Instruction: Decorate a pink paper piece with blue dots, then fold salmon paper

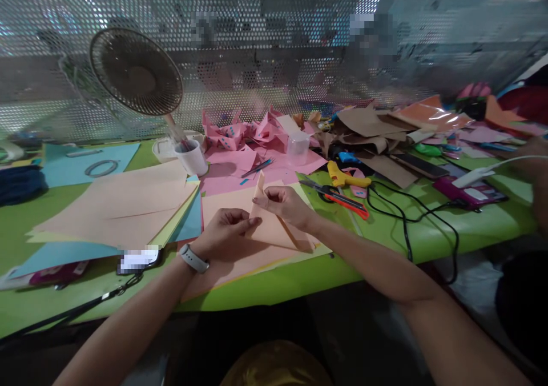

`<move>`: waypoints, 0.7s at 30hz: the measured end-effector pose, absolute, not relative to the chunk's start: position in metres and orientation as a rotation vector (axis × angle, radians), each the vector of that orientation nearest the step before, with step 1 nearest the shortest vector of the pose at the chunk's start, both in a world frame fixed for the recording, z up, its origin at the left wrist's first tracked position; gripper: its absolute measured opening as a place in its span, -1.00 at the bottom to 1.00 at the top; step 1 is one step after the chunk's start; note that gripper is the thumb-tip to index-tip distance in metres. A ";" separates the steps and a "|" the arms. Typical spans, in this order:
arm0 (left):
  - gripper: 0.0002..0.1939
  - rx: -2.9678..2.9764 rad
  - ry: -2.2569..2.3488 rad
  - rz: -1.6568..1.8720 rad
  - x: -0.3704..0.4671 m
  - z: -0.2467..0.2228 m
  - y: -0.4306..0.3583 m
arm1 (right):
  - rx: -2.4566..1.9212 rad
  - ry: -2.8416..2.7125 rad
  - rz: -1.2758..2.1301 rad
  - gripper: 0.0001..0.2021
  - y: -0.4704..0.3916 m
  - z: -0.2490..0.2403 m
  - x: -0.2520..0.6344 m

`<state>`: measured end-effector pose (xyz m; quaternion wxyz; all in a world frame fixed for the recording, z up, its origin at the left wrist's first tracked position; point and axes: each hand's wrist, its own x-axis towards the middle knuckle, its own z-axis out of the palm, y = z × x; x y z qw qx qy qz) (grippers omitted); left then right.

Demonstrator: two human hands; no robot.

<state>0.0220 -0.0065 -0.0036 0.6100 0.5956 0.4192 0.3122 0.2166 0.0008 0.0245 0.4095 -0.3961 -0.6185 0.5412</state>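
Note:
Between my hands is a folded sheet of peach paper (269,230), one narrow corner standing up. My right hand (280,203) pinches that raised part between thumb and fingers. My left hand (234,226), with a pale watch on its wrist, is closed at the paper's left edge, thumb and fingers gripping it. Beneath both hands lies a stack of flat peach and yellow sheets (222,269) on the green tabletop. To the left is another stack of peach, yellow and blue paper (115,203).
A box cutter (349,202), scissors (314,186) and a yellow glue gun (345,176) lie right of the paper. Black cables trail to a purple power strip (468,192). Behind stand a white cup (191,159), a fan (137,75) and pink folded paper pieces (226,135).

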 end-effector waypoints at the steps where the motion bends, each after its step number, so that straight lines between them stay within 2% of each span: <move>1: -0.54 1.372 0.973 0.725 0.022 -0.004 -0.007 | -0.999 -1.560 1.367 -0.51 0.001 0.024 0.216; 21: -0.47 1.517 1.021 0.739 0.023 0.002 -0.008 | -0.975 -1.539 1.424 -0.50 0.001 0.023 0.216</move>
